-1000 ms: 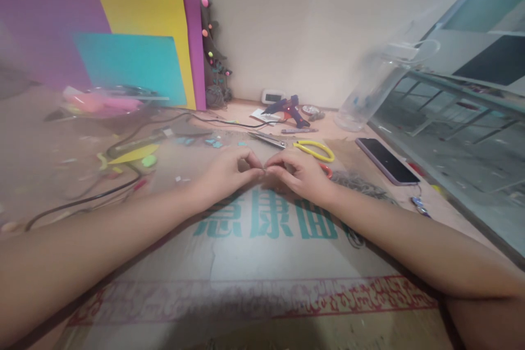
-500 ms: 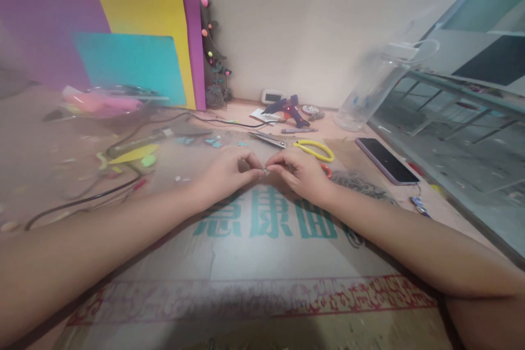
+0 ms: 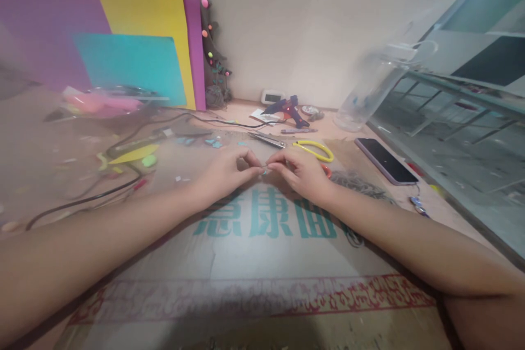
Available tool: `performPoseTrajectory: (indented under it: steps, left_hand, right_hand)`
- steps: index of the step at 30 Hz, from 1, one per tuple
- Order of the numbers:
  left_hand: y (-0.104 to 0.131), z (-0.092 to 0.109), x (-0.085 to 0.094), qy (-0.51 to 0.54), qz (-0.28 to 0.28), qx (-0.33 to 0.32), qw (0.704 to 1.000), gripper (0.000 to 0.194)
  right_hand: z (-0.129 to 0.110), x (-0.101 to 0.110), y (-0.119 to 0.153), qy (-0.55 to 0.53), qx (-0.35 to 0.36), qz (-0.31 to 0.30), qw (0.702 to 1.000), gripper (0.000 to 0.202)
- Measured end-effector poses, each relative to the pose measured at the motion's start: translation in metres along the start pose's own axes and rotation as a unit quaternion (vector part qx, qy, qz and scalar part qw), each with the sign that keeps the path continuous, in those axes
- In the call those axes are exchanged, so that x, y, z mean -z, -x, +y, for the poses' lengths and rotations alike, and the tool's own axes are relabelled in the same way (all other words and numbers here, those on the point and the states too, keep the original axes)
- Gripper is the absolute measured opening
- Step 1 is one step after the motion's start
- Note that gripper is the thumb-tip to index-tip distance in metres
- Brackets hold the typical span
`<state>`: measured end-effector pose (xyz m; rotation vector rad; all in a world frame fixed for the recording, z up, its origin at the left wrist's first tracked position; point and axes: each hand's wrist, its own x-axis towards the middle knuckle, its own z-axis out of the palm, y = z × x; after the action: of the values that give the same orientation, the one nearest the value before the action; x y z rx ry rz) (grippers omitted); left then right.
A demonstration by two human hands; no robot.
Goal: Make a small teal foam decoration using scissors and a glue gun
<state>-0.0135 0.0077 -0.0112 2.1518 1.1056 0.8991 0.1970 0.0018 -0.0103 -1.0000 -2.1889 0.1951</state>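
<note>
Both hands meet over the printed sheet, fingertips almost touching. Thumb and index finger of my left hand are pinched at a tiny teal piece, too small to make out well. My right hand pinches at the same spot from the other side; what lies between its fingertips is hidden. Just behind the hands are scissors with yellow handles, their blades pointing left. An orange handle shows beside my right hand, and a tangle of grey cord lies to its right.
A glue gun with a black cable rests at the back near a small white device. At right are a phone and a clear bottle. Foam sheets stand at back left; paper scraps lie at left.
The hands have barely moved. The tiny piece between the fingertips has shifted slightly and now shows teal just below them.
</note>
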Motion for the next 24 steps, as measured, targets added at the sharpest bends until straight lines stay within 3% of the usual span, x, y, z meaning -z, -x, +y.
performPoseTrajectory:
  steps: [15, 19, 24]
  left_hand:
    - [0.0001, 0.0014, 0.0001, -0.019, -0.001, -0.016, 1.000, 0.014]
    - [-0.0002, 0.0020, 0.0000, -0.009, -0.005, -0.017, 1.000, 0.015]
    - [0.0001, 0.0036, 0.0002, -0.001, -0.011, -0.008, 1.000, 0.015]
  right_hand:
    - [-0.0025, 0.0037, 0.0009, 0.018, 0.017, -0.043, 0.999, 0.034]
    - [-0.0033, 0.0039, 0.0007, -0.024, 0.017, 0.027, 0.999, 0.016]
    - [0.0007, 0.0016, -0.0017, -0.037, 0.081, 0.112, 0.990, 0.010]
